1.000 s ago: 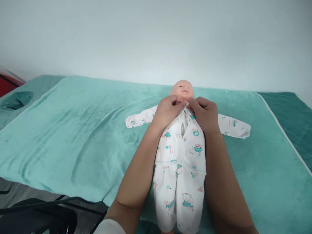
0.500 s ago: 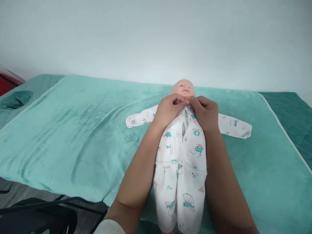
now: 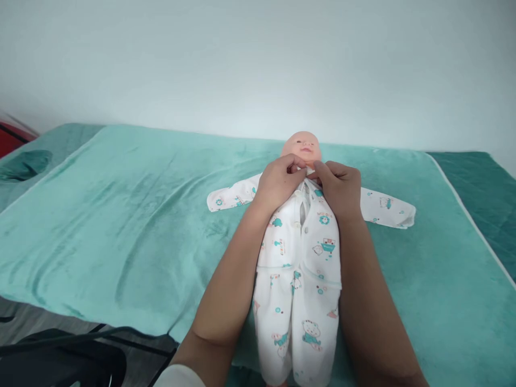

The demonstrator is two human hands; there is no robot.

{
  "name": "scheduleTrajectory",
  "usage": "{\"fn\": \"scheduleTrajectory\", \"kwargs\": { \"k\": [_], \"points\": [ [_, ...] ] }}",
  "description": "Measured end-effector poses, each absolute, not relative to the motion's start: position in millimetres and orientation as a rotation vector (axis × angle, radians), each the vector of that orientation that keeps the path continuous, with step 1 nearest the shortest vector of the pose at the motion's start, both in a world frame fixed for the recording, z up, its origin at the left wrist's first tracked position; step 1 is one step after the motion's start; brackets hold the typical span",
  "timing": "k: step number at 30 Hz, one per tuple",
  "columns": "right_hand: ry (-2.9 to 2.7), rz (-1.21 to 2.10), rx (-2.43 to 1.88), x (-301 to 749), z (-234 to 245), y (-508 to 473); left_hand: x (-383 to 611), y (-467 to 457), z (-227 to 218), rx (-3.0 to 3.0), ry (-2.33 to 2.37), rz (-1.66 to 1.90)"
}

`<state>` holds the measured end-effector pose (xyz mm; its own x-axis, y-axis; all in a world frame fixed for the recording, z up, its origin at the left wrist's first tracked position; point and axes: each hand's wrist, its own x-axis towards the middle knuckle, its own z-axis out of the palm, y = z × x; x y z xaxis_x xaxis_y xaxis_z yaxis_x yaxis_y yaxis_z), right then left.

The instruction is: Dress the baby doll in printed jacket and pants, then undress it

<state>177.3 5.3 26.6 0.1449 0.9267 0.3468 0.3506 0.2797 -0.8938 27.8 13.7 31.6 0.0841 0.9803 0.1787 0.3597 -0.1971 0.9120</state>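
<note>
A baby doll (image 3: 300,144) lies on its back, dressed in a white printed jacket (image 3: 278,244) and matching trousers (image 3: 314,317). Both sleeves stretch out sideways. At the doll's neck, my left hand (image 3: 280,177) pinches the collar edge on one side of the front opening. My right hand (image 3: 339,185) is closed on the other collar edge, its thumb and fingers close to those of my left. Below the hands the jacket front gapes slightly, with small fasteners along its edges. My fingertips partly hide the collar and whatever fastener is there.
A light green plush cover (image 3: 141,231) spreads under the doll, with darker green fabric (image 3: 475,188) at the right. A pale wall (image 3: 258,64) rises behind. Something black (image 3: 60,357) stands on the floor at lower left, and a red object (image 3: 12,138) is at the left edge.
My hands stay at the collar with only slight finger movement; a little more of the white collar shows between them. The whole view has shifted very slightly.
</note>
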Motion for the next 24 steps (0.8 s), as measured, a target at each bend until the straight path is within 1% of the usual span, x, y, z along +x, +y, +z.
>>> {"fn": "scheduleTrajectory", "kwargs": {
  "k": [9,19,24],
  "points": [
    [-1.301,0.636,-1.394,174.0,28.7,3.7,28.7,15.0,32.7,1.698,1.378,1.097],
    [-1.325,0.625,-1.333,177.6,26.8,6.7,27.2,12.3,28.3,1.680,1.319,1.263],
    [-1.334,0.667,-1.272,174.8,35.7,-0.9,27.5,0.9,26.8,1.873,1.307,1.295]
  ]
}}
